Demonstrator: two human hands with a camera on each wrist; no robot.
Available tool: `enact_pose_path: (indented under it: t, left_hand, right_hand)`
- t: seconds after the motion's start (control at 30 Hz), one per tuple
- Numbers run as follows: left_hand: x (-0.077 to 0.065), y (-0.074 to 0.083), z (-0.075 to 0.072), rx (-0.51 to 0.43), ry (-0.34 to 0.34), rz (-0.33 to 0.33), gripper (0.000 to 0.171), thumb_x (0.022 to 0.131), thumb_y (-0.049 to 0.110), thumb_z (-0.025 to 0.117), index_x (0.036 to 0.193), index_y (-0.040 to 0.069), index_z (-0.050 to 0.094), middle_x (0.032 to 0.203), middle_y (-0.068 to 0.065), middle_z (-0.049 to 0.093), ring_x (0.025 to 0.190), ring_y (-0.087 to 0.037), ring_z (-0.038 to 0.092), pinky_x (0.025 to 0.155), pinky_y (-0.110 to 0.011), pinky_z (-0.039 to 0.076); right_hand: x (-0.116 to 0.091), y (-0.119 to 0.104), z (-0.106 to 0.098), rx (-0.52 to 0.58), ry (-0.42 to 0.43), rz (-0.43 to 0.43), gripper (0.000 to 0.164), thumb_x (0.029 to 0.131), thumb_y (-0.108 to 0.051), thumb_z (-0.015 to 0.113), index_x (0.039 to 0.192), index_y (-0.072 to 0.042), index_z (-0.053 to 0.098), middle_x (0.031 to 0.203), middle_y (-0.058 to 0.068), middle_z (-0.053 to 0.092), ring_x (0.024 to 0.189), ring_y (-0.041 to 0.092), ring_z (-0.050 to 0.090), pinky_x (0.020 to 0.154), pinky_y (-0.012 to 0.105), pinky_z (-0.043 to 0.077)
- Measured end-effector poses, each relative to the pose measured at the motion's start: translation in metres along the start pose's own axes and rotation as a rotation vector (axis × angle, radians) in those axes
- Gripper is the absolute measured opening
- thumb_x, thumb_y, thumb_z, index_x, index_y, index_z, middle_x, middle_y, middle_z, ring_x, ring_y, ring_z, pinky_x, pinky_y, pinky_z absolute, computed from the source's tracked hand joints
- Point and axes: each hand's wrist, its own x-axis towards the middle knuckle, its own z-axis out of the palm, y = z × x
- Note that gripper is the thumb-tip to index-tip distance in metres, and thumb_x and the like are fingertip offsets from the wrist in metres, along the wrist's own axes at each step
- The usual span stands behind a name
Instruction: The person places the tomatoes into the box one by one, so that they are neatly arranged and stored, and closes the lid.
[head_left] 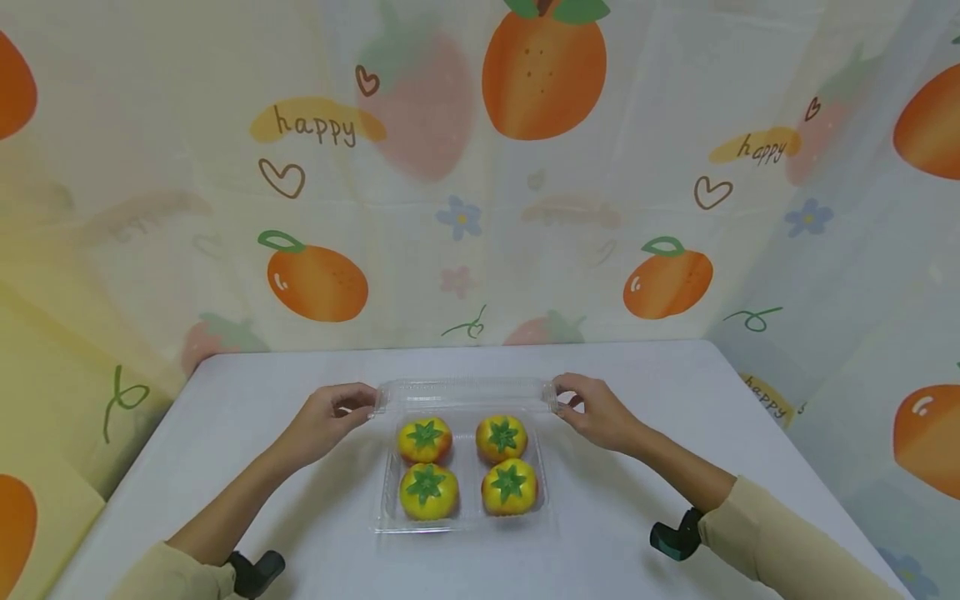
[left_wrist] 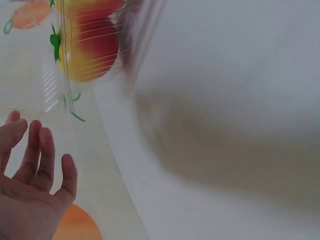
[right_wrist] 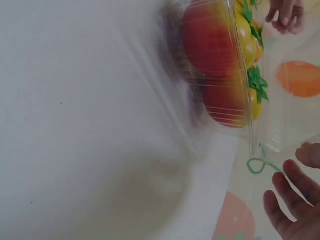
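Observation:
A clear plastic clamshell box (head_left: 467, 500) stands on the table with its hinged lid (head_left: 465, 392) raised at the far side. Inside sit several yellow-and-red fruits with green star-shaped leaf caps, like persimmons or tomatoes, among them a front left fruit (head_left: 429, 492) and a back right fruit (head_left: 502, 439). At the lid's left edge, my left hand (head_left: 335, 417) pinches it between thumb and index finger. My right hand (head_left: 597, 411) pinches the right edge the same way. In the wrist views the other fingers of the left hand (left_wrist: 37, 175) and right hand (right_wrist: 297, 200) are spread loosely.
The white table (head_left: 255, 400) runs back to a hanging cloth (head_left: 525, 275) printed with fruit, hearts and words. Dark wrist devices sit on the left sleeve (head_left: 172, 575) and right sleeve (head_left: 780, 533).

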Motion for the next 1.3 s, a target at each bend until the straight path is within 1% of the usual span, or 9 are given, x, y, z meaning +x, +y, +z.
enact_pose_path:
  t: [0.17,0.27,0.37,0.5,0.63,0.73,0.9,1.13,1.3]
  left_hand:
    - [-0.009,-0.001,-0.005,0.006,-0.104,-0.031,0.023,0.101,0.013,0.058,0.117,0.002,0.07,0.115,-0.011,0.07,0.105,-0.029,0.064,0.087,-0.037,0.057]
    - [-0.012,-0.001,-0.006,0.019,-0.163,-0.05,0.03,0.104,0.022,0.054,0.123,0.003,0.067,0.12,-0.011,0.069,0.106,-0.033,0.065,0.089,-0.048,0.055]
    - [-0.014,0.001,-0.007,0.016,-0.224,-0.076,0.036,0.104,0.028,0.052,0.127,0.004,0.064,0.123,-0.012,0.067,0.105,-0.033,0.065,0.089,-0.053,0.054]
    - [-0.018,0.003,-0.008,0.024,-0.304,-0.121,0.039,0.102,0.033,0.055,0.131,0.007,0.061,0.125,-0.013,0.065,0.105,-0.03,0.065,0.086,-0.05,0.054]
    - [-0.022,0.002,-0.007,0.021,-0.36,-0.129,0.04,0.099,0.032,0.061,0.133,0.011,0.059,0.122,-0.012,0.065,0.104,-0.029,0.065,0.085,-0.049,0.055]
    - [-0.025,0.001,-0.006,-0.017,-0.407,-0.13,0.046,0.097,0.03,0.065,0.137,0.009,0.055,0.121,-0.013,0.064,0.105,-0.029,0.065,0.087,-0.049,0.055]
    - [-0.031,0.004,-0.006,-0.091,-0.491,-0.176,0.062,0.094,0.029,0.069,0.146,0.006,0.043,0.122,-0.014,0.063,0.105,-0.029,0.065,0.086,-0.044,0.056]
    - [-0.037,0.01,-0.005,-0.22,-0.551,-0.252,0.084,0.088,0.022,0.075,0.154,0.004,0.026,0.125,-0.017,0.059,0.104,-0.027,0.066,0.09,-0.044,0.055]
    - [-0.044,0.012,0.0,-0.277,-0.562,-0.306,0.094,0.086,0.018,0.077,0.158,0.008,0.017,0.125,-0.017,0.056,0.102,-0.026,0.066,0.09,-0.041,0.053]
  right_hand:
    - [-0.008,-0.003,-0.007,0.054,-0.077,0.04,0.021,0.102,-0.014,0.056,0.114,-0.003,0.069,0.114,0.01,0.069,0.102,0.024,0.062,0.086,0.041,0.056]
    - [-0.013,-0.004,-0.01,0.081,-0.139,0.077,0.028,0.103,-0.021,0.054,0.12,-0.004,0.068,0.119,0.01,0.068,0.108,0.027,0.062,0.089,0.045,0.055]
    - [-0.018,-0.006,-0.011,0.111,-0.207,0.111,0.032,0.104,-0.025,0.053,0.125,-0.004,0.065,0.123,0.01,0.066,0.11,0.028,0.062,0.09,0.044,0.055]
    - [-0.025,-0.009,-0.009,0.152,-0.263,0.151,0.035,0.104,-0.028,0.052,0.128,-0.005,0.062,0.123,0.01,0.065,0.105,0.029,0.064,0.088,0.042,0.055]
    - [-0.031,-0.011,-0.006,0.199,-0.308,0.187,0.038,0.103,-0.028,0.053,0.132,-0.004,0.058,0.122,0.012,0.063,0.1,0.031,0.067,0.088,0.042,0.054]
    - [-0.035,-0.013,-0.004,0.249,-0.358,0.215,0.043,0.103,-0.027,0.055,0.138,-0.003,0.053,0.124,0.015,0.062,0.1,0.032,0.068,0.089,0.043,0.053]
    - [-0.04,-0.02,-0.005,0.34,-0.424,0.288,0.053,0.101,-0.024,0.057,0.146,0.0,0.042,0.124,0.016,0.061,0.102,0.033,0.067,0.088,0.05,0.053]
    - [-0.044,-0.029,-0.004,0.414,-0.441,0.417,0.065,0.097,-0.026,0.063,0.152,-0.004,0.034,0.122,0.012,0.062,0.099,0.025,0.068,0.082,0.04,0.055]
    - [-0.047,-0.031,0.002,0.433,-0.453,0.484,0.076,0.091,-0.02,0.069,0.154,-0.009,0.029,0.124,0.011,0.059,0.101,0.025,0.065,0.081,0.04,0.057]
